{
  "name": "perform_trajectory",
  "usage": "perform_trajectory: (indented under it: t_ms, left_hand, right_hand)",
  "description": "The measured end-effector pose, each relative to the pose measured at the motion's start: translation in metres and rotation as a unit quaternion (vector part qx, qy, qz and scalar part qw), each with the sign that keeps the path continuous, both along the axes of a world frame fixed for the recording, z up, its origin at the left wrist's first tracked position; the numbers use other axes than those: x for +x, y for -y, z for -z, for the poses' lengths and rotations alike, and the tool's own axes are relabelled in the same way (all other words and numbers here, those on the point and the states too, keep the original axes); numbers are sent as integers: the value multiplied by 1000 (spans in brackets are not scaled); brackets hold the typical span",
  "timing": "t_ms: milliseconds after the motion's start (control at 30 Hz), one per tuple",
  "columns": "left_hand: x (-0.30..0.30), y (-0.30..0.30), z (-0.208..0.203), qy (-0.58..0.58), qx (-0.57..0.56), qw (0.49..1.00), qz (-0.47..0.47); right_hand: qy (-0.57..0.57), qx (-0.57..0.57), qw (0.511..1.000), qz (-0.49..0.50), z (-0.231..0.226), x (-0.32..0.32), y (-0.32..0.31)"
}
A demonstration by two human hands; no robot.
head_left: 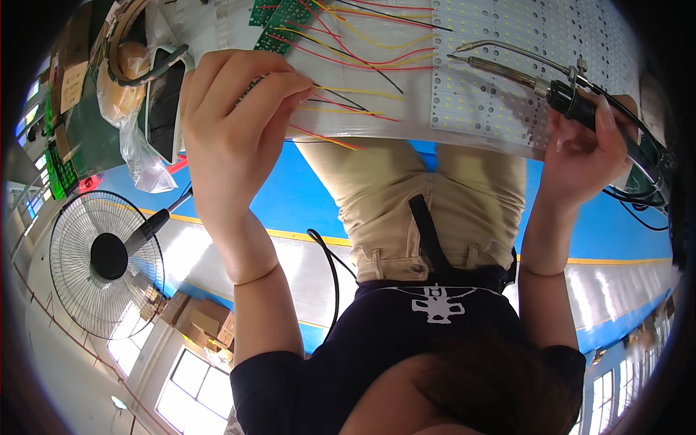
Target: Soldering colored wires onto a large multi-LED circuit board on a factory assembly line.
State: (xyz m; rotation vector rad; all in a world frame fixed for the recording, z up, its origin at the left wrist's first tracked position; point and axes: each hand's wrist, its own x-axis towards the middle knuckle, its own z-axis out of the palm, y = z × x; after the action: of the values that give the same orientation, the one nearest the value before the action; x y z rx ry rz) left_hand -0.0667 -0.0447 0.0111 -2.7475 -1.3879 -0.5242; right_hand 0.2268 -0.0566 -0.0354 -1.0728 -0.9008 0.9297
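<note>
Right grip: I am clamping a soldering iron over the dotted white panel | Left grip: I am holding fingertips together at coloured wires; whether clamping them, I cannot tell | Beyond: green circuit boards are lying on the counter.

Between the fingers of the left grip, a dark speckled piece is mostly covered, its outline impossible to tell. The right grip hides part of the soldering iron's handle. Green circuit boards and a white panel (its yellowish specks too tiny to make out) are cut off by the top edge.
</note>
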Motion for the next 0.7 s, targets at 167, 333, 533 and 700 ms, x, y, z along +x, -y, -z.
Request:
perform_trajectory:
  t_ms: [167, 333, 533, 700]
  left_hand:
    - [4, -1, 10, 28, 5, 1000, 1]
    - [15, 0, 13, 35, -14, 999, -5]
    - [23, 0, 28, 93, -1, 996, -10]
    - [30, 8, 30, 130, -26, 991, -34]
  right_hand:
    - [-20, -4, 1000, -4, -5, -3, -5]
    - [17, -28, 999, 21, -5, -6, -3]
    - [17, -53, 997, 56, -4, -7, -2]
    - [7, -59, 997, 53, -6, -9, -1]
